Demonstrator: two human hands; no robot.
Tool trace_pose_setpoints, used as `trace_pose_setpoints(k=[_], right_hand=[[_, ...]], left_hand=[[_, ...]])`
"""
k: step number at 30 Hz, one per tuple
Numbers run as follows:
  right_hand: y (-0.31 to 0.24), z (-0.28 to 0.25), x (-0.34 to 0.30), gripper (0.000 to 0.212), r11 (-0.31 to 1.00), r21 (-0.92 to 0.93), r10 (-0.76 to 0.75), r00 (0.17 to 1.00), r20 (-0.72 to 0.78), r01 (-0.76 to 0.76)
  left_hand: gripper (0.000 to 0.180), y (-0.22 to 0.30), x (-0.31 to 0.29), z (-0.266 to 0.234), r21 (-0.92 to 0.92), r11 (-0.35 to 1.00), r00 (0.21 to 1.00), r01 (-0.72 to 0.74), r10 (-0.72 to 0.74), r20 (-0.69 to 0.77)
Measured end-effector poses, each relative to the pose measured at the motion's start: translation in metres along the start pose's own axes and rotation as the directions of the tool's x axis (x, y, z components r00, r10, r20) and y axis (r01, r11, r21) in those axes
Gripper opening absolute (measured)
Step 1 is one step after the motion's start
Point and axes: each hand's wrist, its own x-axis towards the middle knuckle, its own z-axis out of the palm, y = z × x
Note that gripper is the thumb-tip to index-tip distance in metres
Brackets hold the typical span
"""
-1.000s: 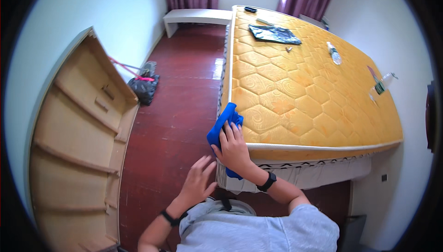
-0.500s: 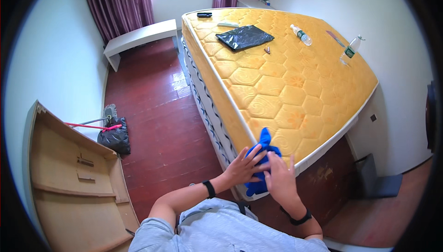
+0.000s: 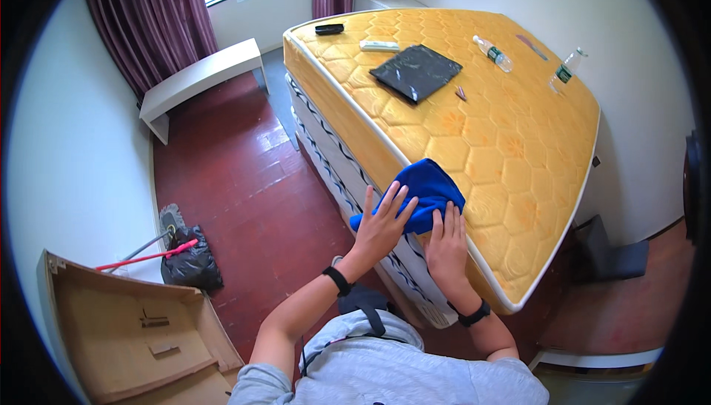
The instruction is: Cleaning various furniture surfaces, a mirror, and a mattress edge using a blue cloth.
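A blue cloth (image 3: 426, 183) lies partly spread over the near left edge of the yellow quilted mattress (image 3: 511, 205), with one end hanging toward the side. My left hand (image 3: 380, 226) rests on the cloth's left part, its fingers stretched and spread apart. On the lower right of the cloth sits my right hand (image 3: 447, 246), fingers extended and laid against the fabric. Part of the cloth is hidden beneath both hands.
Farther back on the mattress lie a black plastic bag (image 3: 416, 73), a black case (image 3: 329, 28), a white packet (image 3: 379, 46), a knife (image 3: 532, 47) and two water bottles. An upturned wooden frame (image 3: 118, 331), a black trash bag (image 3: 194, 260) and a white bench (image 3: 196, 83) stand left.
The cloth has gone from bunched to more spread out and now lies farther along the mattress's left edge. Both hands moved with it, and the view has shifted.
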Motion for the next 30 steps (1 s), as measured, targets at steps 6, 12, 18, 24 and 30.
trace_pose_setpoints(k=[6, 12, 18, 24, 30], right_hand=[[-0.069, 0.064, 0.141, 0.055, 0.995, -0.072, -0.078, 0.992, -0.097, 0.071], [-0.122, 0.12, 0.279, 0.049, 0.992, -0.072, -0.108, 0.985, -0.131, 0.1], [-0.166, 0.162, 0.386, 0.049, 0.995, -0.024, -0.096, 0.987, -0.129, 0.093], [-0.219, 0.208, 0.491, 0.044, 0.995, -0.098, -0.043, 0.985, -0.168, 0.026], [-0.257, 0.252, 0.607, 0.04, 0.996, 0.08, 0.059, 0.955, -0.292, -0.037]], left_hand=[[0.056, -0.126, 0.018, 0.015, -0.073, 0.997, 0.999, 0.037, -0.036, 0.009], [0.054, -0.256, 0.078, 0.022, -0.13, 0.988, 0.996, 0.082, -0.087, -0.036], [0.055, -0.37, 0.131, 0.027, -0.22, 0.97, 0.991, 0.102, -0.118, -0.059], [0.058, -0.486, 0.178, 0.056, -0.286, 0.955, 0.993, 0.082, -0.102, -0.055], [0.064, -0.597, 0.243, 0.081, -0.374, 0.927, 0.994, -0.032, -0.01, -0.111]])
